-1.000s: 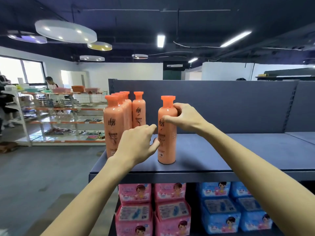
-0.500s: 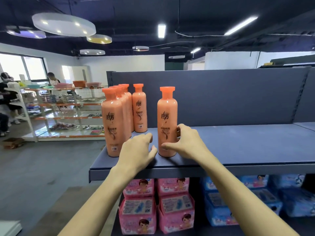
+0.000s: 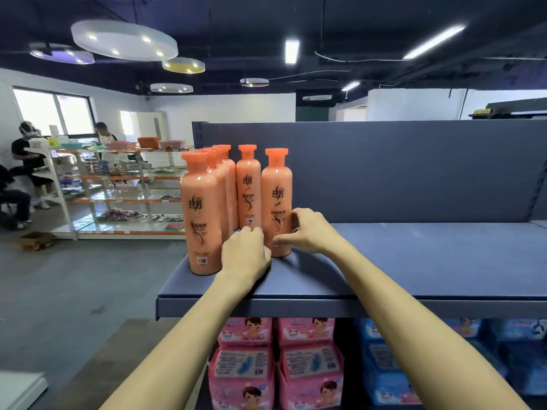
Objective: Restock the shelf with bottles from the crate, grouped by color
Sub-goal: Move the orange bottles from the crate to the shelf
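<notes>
Several orange bottles stand upright at the left end of the dark blue shelf (image 3: 414,261). The rightmost orange bottle (image 3: 276,199) stands in front of a second one (image 3: 248,187); a row led by a large near bottle (image 3: 201,214) runs back along the shelf's left edge. My right hand (image 3: 307,229) curls round the lower part of the rightmost bottle, thumb in front and fingers behind. My left hand (image 3: 245,253) rests on the shelf just left of that bottle, fingers loosely bent, tips near its base. The crate is out of view.
Pink packs (image 3: 245,365) and blue packs (image 3: 390,368) fill the shelf below. The shelf's back panel (image 3: 414,173) rises behind the bottles. To the left lie open grey floor, glass display shelves (image 3: 124,196) and people (image 3: 26,173) far off.
My right hand slid from the bottle's neck down to its lower body. The bottle moved back and left, closer to the others. My left hand stayed beside its base.
</notes>
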